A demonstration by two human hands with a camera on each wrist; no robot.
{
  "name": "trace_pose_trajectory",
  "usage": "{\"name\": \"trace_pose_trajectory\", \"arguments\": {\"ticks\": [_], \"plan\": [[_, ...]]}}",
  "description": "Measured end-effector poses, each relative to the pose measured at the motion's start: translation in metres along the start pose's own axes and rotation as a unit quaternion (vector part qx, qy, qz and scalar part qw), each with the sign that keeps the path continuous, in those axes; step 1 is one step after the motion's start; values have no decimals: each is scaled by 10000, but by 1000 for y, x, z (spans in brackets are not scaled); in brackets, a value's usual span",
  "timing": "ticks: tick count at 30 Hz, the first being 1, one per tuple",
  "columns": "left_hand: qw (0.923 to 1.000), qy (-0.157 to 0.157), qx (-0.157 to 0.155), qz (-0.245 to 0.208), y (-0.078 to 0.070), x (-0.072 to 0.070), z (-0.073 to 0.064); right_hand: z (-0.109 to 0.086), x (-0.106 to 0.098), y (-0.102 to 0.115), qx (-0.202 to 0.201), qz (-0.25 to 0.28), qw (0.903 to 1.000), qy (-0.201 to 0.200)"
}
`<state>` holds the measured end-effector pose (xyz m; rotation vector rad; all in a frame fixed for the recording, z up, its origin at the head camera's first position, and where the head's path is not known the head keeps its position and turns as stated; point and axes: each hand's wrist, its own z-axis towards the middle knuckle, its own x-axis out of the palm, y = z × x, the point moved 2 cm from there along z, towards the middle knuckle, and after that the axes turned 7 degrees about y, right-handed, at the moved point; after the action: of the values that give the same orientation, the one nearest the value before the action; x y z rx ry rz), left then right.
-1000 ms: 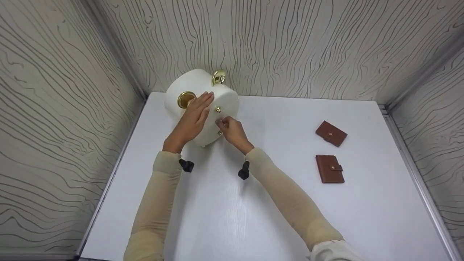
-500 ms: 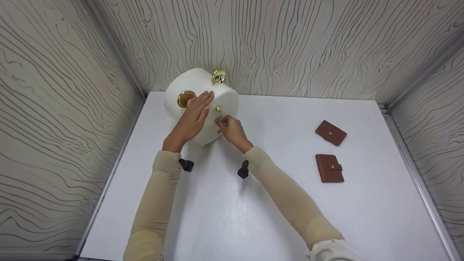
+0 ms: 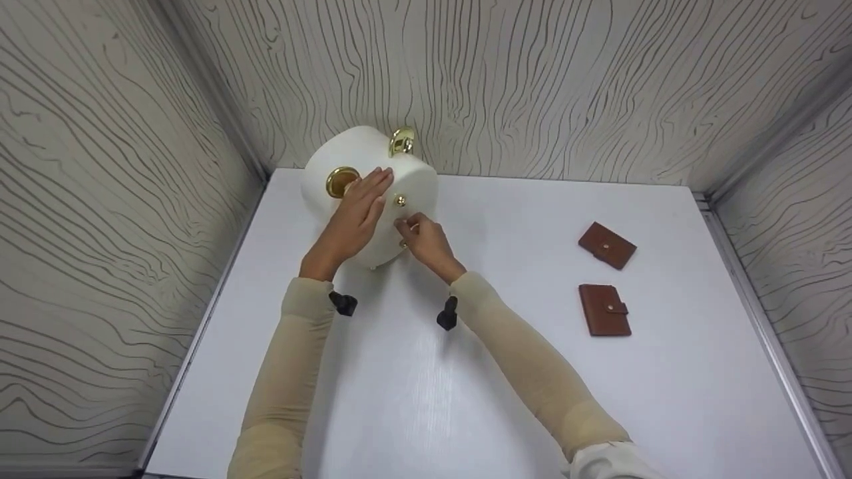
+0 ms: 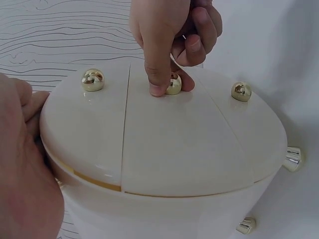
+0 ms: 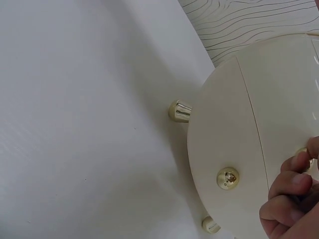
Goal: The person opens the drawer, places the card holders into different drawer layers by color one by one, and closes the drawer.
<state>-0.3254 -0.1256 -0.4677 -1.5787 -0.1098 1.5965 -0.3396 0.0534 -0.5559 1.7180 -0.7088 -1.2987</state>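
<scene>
A cream-white rounded drawer box (image 3: 416, 176) with gold ball knobs stands at the back left. My left hand (image 3: 356, 216) lies against its side with straight fingers, close to a round gold fitting (image 3: 341, 181). My right hand (image 3: 429, 243) pinches the middle gold knob (image 4: 174, 84) between thumb and finger. In the left wrist view, thin seams split the front face into three panels, each with its own knob. One outer knob (image 4: 93, 79) is on the left hand's side; the other outer knob (image 5: 228, 178) shows in the right wrist view.
Two brown leather wallets (image 3: 608, 246) (image 3: 604, 310) with snap tabs lie on the right of the white table (image 3: 506, 372). A gold handle (image 3: 402, 142) rises at the box's back, near the wood-patterned wall (image 3: 506, 86). Short gold feet (image 5: 180, 111) stick out from the box.
</scene>
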Motion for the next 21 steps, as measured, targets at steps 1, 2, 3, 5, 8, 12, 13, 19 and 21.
{"name": "trace_pose_trajectory", "arguments": {"ticks": [1,2,3,5,8,12,13,19,21], "plan": [[10000,-5,12,1,0,0,0,-1,0,0,1,-21,10000,-14],[10000,-6,22,4,0,0,0,-1,0,-1,6,-50,10000,-26],[10000,-11,29,9,0,0,0,-2,0,-1,8,-86,10000,-38],[10000,-16,42,16,0,0,0,-2,0,-1,-2,-161,9999,-48],[10000,-18,51,26,0,0,0,-2,0,-3,-18,-273,9996,-50],[10000,1,52,11,0,0,-1,-2,-2,-8,42,-441,9990,-45],[10000,9,48,9,-1,0,-1,-2,-2,-10,78,-479,9988,-49],[10000,34,41,-19,0,0,-1,-1,-3,-22,333,-699,9969,-117],[10000,27,37,-25,0,0,-1,-2,-2,-24,398,-768,9962,-121]]}}
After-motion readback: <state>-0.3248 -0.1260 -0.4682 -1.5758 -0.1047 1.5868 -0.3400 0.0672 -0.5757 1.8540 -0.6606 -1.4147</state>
